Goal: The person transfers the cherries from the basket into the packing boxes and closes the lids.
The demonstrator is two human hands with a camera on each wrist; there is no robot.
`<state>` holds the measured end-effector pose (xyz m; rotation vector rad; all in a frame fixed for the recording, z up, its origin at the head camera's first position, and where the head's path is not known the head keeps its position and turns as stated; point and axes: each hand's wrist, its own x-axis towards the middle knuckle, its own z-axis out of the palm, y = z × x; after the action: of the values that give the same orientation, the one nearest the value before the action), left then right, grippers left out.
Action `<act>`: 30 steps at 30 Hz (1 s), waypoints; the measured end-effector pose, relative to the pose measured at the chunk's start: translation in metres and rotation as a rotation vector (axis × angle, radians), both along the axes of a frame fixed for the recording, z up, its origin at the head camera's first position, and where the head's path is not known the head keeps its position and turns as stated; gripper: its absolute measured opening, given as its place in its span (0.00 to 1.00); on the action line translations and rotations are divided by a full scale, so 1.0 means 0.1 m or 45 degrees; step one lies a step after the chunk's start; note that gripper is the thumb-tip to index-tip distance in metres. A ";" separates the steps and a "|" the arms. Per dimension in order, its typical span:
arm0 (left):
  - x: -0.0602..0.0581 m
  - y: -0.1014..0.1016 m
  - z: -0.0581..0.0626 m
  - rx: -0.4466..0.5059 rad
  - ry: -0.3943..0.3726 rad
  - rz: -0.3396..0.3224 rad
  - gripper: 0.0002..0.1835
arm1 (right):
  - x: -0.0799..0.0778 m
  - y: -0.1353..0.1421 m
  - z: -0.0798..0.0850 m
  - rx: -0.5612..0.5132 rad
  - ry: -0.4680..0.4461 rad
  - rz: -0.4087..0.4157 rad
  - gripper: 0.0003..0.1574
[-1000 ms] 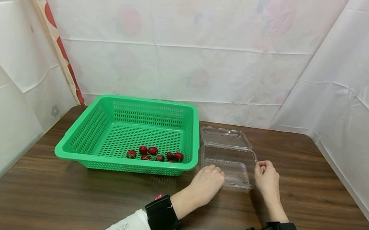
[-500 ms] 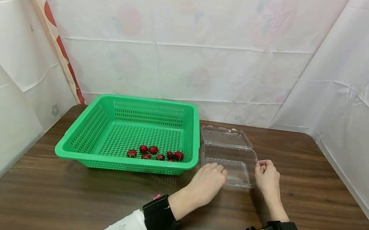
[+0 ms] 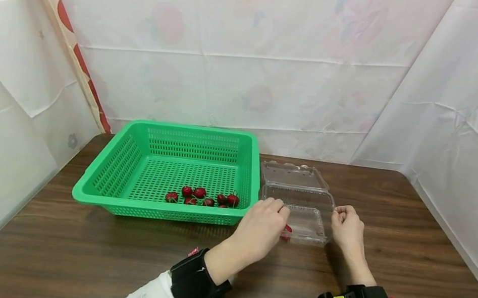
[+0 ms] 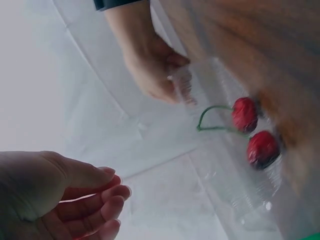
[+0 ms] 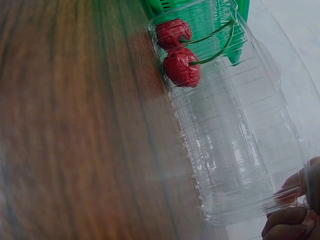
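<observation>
A clear plastic clamshell box [image 3: 307,225] lies with its lid folded back on the table. Inside it, in the right wrist view, are two red cherries [image 5: 181,69] joined by a green stem, at the end near the basket. My right hand [image 3: 347,231] pinches the box's right rim between thumb and fingers. Over the box's near left corner is my left hand [image 3: 260,229], partly hiding the cherries in the head view. The left wrist view shows its loosely bent fingers [image 4: 107,205] apart from the cherries, with nothing held.
A green slotted basket [image 3: 157,210] stands to the left of the box, its right side close by. Several cherries [image 3: 199,193] lie along its near side. Behind the wooden table [image 3: 112,263] hang white sheets [image 3: 232,66].
My left hand has let go of the cherries and drawn back leftward and up, so red shows beside its fingers. The right hand keeps its grip on the box rim.
</observation>
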<state>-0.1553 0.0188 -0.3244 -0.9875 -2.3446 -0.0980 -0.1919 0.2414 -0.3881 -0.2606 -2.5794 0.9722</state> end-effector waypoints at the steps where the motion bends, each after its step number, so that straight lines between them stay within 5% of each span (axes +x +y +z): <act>1: 0.00 -0.02 0.02 0.020 0.004 0.005 0.04 | 0.00 0.00 0.00 -0.001 0.002 0.000 0.12; 15: -0.23 -0.27 0.13 0.311 -0.061 0.136 0.05 | 0.00 -0.01 0.02 0.001 -0.007 -0.006 0.12; 30: -0.48 -0.48 0.01 0.374 -0.400 0.310 0.07 | 0.01 -0.01 0.00 0.004 -0.001 -0.011 0.12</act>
<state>-0.2030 -0.0288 -0.3231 -0.5720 -2.6153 -0.5180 -0.1914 0.2402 -0.3880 -0.2717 -2.5783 0.9654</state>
